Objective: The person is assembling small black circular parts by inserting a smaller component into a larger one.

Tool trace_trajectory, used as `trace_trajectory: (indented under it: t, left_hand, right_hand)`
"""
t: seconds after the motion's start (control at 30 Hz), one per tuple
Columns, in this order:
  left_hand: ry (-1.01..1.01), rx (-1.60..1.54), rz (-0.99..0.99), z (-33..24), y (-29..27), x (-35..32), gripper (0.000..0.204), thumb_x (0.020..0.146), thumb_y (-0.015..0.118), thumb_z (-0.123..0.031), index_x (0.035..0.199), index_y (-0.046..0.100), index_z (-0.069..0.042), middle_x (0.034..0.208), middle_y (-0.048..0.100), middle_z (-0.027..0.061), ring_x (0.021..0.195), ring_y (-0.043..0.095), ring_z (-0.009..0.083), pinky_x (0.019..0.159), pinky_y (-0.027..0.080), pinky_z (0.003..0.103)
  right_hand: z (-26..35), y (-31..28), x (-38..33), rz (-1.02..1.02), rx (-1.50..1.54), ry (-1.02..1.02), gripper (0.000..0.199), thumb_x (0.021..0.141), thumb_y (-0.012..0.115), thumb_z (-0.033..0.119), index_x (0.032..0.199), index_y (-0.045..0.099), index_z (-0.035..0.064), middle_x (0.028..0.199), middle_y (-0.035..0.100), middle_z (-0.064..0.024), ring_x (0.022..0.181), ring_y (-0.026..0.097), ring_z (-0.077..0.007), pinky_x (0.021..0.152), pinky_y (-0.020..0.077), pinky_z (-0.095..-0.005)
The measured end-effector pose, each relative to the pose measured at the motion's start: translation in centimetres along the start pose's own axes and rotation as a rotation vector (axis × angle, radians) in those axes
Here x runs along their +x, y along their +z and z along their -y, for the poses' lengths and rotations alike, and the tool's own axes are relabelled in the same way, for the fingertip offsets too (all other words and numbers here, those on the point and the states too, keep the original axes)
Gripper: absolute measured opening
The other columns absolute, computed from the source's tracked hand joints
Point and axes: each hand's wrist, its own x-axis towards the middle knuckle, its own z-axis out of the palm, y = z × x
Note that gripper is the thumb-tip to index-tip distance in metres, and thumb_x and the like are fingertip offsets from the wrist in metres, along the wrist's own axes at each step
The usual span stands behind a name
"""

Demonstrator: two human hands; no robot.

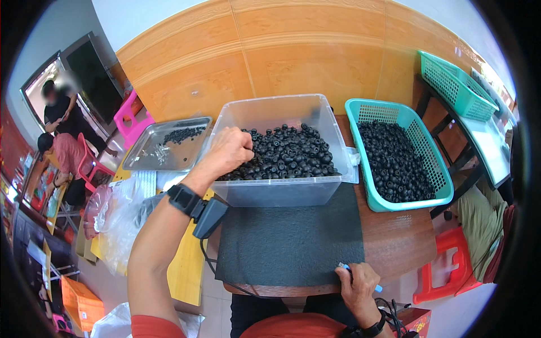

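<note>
Left hand [230, 149]: inside the clear bin [270, 194], reaching over its left side, at the edge of the black parts [293, 152]. Fingers curled in and down; cannot tell whether they pinch a part, since the tips are hidden.

Right hand [358, 281]: closed round a small blue tool [345, 266], thumb alongside, metal tip out over the mat's near right corner. Held low and close to the body, probably so the wrist can rest by the table edge.

Bin stands at the far end of the dark mat [290, 242], straight ahead; likely put there so either hand can dip in, with bare mat in front. Green basket [445, 194], right of the bin on the table [397, 239], holds more black parts, apparently to keep 2 lots separate. Metal tray [189, 158] at left; its raised rim presumably stops the small dark bits [183, 134] and pale bits [159, 153] from straying.
</note>
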Motion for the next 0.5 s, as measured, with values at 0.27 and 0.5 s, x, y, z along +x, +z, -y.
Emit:
trace_trajectory:
  t: [0.27, 0.5]
  left_hand:
    - [-0.125, -1.235, -0.013, -6.8, -2.6, -7.5, 0.029, 0.085, 0.071, -0.022, 0.094, 0.065, 0.004, 0.08, 0.063, 0.0057, 0.068, 0.06, 0.0111, 0.061, 0.048, 0.022]
    - [-0.167, -1.746, 0.124, -12.0, 3.0, -13.2, 0.028, 0.082, 0.073, -0.015, 0.1, 0.065, 0.005, 0.084, 0.065, 0.0092, 0.067, 0.058, 0.0114, 0.066, 0.05, 0.025]
  right_hand:
    - [0.3, -0.7, -0.3, 0.012, -0.026, 0.027, 0.02, 0.079, 0.073, 0.014, 0.079, 0.056, 0.0034, 0.063, 0.052, -0.0108, 0.055, 0.051, -0.0297, 0.048, 0.0368, -0.0404]
    - [1.7, -1.7, 1.8, 0.019, 0.179, 0.104, 0.021, 0.075, 0.076, 0.012, 0.083, 0.059, 0.0021, 0.067, 0.055, -0.0122, 0.057, 0.053, -0.0309, 0.05, 0.0401, -0.0397]
